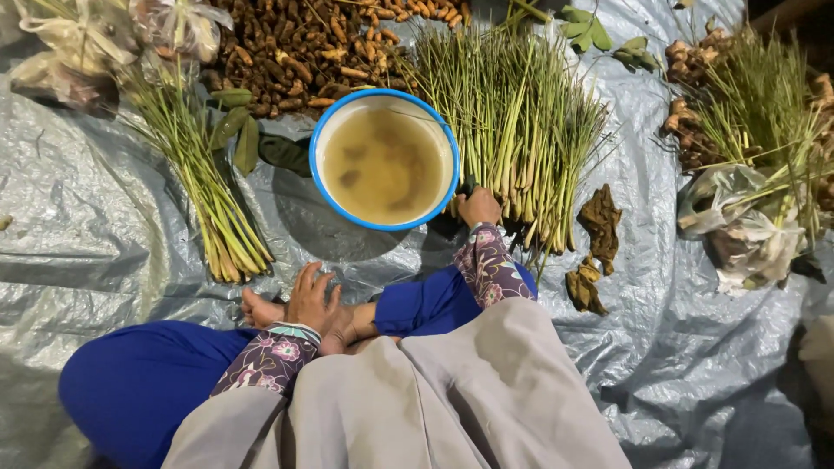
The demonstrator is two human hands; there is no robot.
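I sit cross-legged on a silver tarp. My left hand rests on my bare foot, fingers apart and holding nothing. My right hand reaches forward as a closed fist around a small dark handle-like object; what it is stays unclear. That hand sits just right of a round blue-rimmed basin filled with murky brown water. It touches the cut ends of a wide bunch of lemongrass stalks.
A second lemongrass bunch lies left of the basin, beside dark green leaves. Orange-brown roots are piled behind it. Plastic bags sit far left. At right lie brown dried scraps, more lemongrass, knobbly roots and a crumpled bag.
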